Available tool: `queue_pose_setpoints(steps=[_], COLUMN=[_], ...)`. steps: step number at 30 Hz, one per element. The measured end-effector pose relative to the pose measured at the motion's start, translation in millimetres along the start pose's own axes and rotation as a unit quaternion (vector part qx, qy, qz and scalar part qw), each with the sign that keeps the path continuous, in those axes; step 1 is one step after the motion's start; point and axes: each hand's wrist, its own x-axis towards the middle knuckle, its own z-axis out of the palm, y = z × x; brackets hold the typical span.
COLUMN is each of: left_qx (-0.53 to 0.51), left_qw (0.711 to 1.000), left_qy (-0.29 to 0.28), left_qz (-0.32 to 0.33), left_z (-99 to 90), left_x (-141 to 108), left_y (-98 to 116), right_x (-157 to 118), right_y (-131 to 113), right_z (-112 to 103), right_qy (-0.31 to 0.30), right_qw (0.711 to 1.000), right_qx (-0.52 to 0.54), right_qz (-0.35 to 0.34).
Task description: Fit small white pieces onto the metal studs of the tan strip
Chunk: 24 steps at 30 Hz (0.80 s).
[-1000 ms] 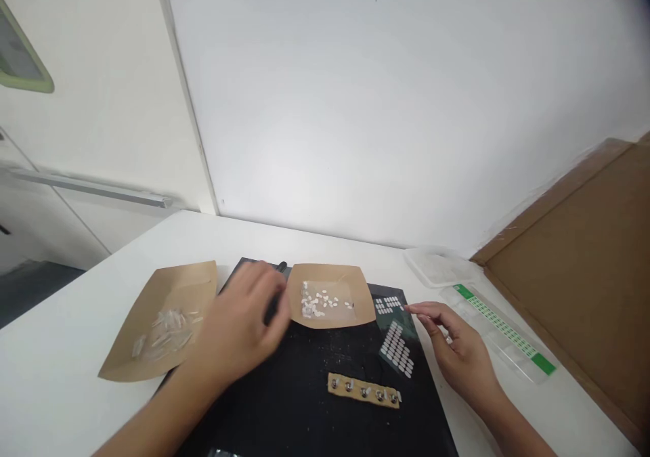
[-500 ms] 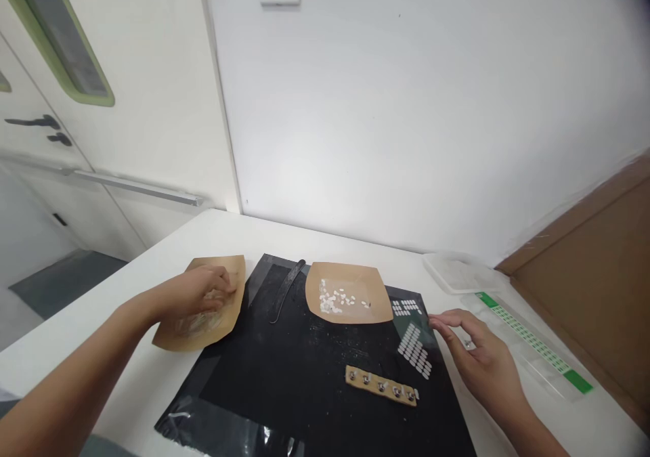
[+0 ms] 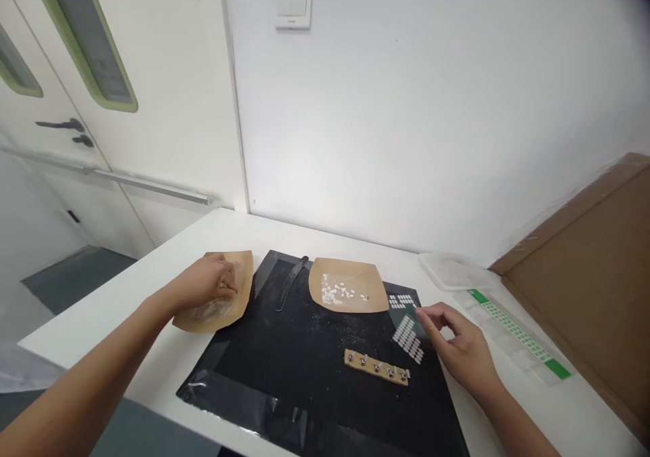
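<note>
Left hand (image 3: 204, 283) curls inside paper tray (image 3: 246, 282) at eight o'clock, right hand (image 3: 464, 350) bends at four o'clock; grips unclear

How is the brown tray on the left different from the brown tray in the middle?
The left tray holds see-through pieces; the middle tray holds small white bits. The left hand reaches into the left tray; no hand touches the middle tray. Both are brown and open-topped.

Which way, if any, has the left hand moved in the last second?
Yes, leftward against the black mat: the left hand was over it, near the middle paper tray, and is now at the left paper tray.
</note>
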Motion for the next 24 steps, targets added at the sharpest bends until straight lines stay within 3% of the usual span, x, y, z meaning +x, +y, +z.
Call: queue_pose_setpoints(steps=[7, 15, 19, 24], left_qx=[0.007, -0.026, -0.180, -0.360], left_qw=[1.000, 0.995, 0.963, 0.913], left_qy=[0.010, 0.098, 0.199, 0.188], left_qz=[0.016, -0.003, -0.025, -0.036], left_z=[-7.0, -25.9, -36.5, -34.4], left_x=[-4, -3, -1, 7], left_y=[2, 24, 69, 154], right_x=[0, -2, -6, -12], right_y=[-3, -8, -19, -45], right_z=[-1, 0, 4, 14], right_qy=[-0.006, -0.039, -0.054, -0.091], right_qw=[1.000, 0.998, 0.996, 0.987], right_qx=[0.014, 0.035, 0.065, 0.129], right_qz=[0.026, 0.016, 0.014, -0.010])
